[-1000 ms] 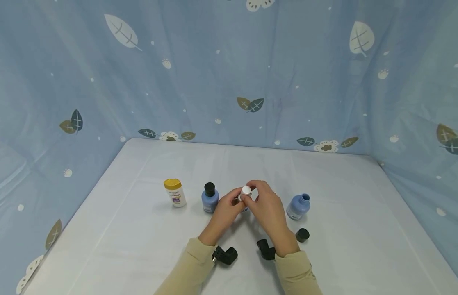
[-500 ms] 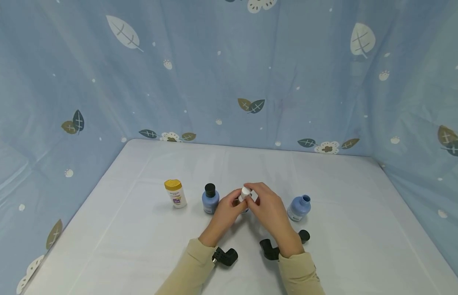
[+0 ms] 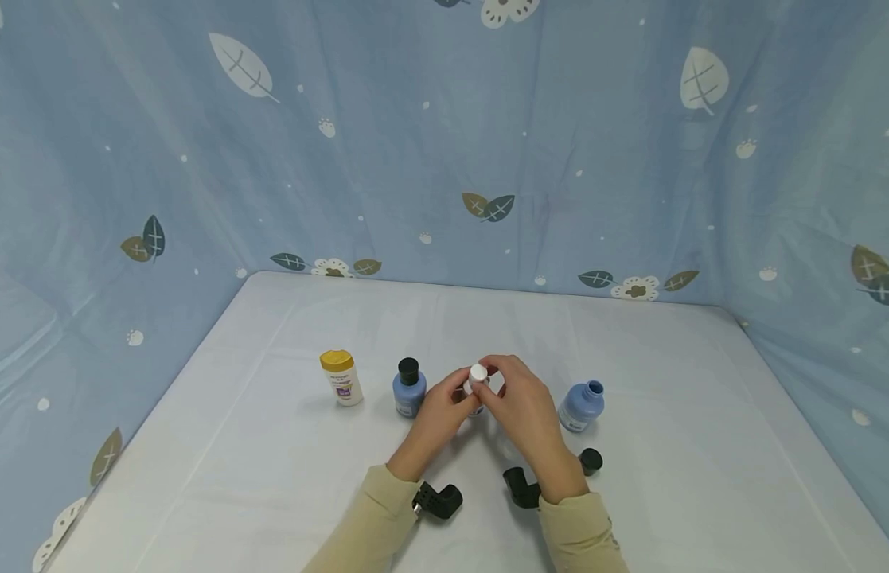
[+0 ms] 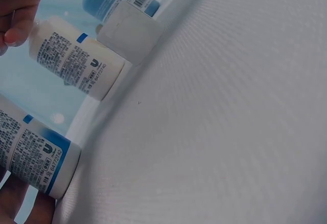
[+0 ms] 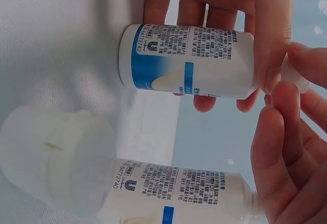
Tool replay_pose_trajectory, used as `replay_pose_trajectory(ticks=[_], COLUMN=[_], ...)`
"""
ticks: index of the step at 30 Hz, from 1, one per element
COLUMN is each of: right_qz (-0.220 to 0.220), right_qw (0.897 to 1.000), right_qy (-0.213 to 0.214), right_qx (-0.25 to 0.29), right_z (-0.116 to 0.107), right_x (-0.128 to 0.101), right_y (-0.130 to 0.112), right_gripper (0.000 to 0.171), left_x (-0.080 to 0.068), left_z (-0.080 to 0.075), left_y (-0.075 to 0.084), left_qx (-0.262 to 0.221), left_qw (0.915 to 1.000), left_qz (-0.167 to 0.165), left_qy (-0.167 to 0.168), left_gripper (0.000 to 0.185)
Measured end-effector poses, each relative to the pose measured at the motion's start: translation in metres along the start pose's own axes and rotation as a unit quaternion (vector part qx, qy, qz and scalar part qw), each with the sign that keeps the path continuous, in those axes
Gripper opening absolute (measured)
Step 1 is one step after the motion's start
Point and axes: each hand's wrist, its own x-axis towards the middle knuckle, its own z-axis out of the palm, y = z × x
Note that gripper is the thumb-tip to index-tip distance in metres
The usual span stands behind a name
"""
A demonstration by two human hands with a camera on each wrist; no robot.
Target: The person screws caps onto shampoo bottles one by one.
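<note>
At the middle of the white table [image 3: 272,446] both hands meet on a small white bottle [image 5: 189,60] with a blue label. My left hand [image 3: 438,412] grips its body. My right hand [image 3: 521,406] pinches its white cap [image 3: 477,372] between thumb and fingers [image 5: 278,132]. The hands hide most of the bottle in the head view. In the wrist views a second bottle [image 5: 179,188] of the same kind is close by, with a translucent cap [image 5: 56,157] beside it.
Left of the hands stand a yellow-capped bottle [image 3: 340,378] and a blue bottle with a black cap [image 3: 409,387]. To the right are an uncapped blue bottle [image 3: 581,406] and a loose black cap [image 3: 590,461]. Blue patterned cloth [image 3: 444,159] walls three sides.
Both hands stay on the white bottle. The right fingers have shifted a little round the cap. Nothing else on the table has moved.
</note>
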Motion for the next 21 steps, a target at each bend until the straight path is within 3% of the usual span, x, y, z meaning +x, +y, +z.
replay_pose_trajectory(ticks=[8, 21], right_qz=[-0.017, -0.046], right_qw=[1.000, 0.999], right_qy=[0.004, 0.012], right_qx=[-0.010, -0.003], right_z=[-0.0005, -0.0024], right_x=[-0.0011, -0.0017], right_y=[-0.0010, -0.0006], right_gripper=[0.037, 0.038], left_x=[-0.0022, 0.0004], left_z=[-0.0006, 0.0012], left_y=[0.0086, 0.0022], left_qx=[-0.009, 0.006], left_qw=[1.0000, 1.0000], left_qz=[-0.003, -0.004], left_qy=[-0.001, -0.004], left_gripper=[0.031, 0.036])
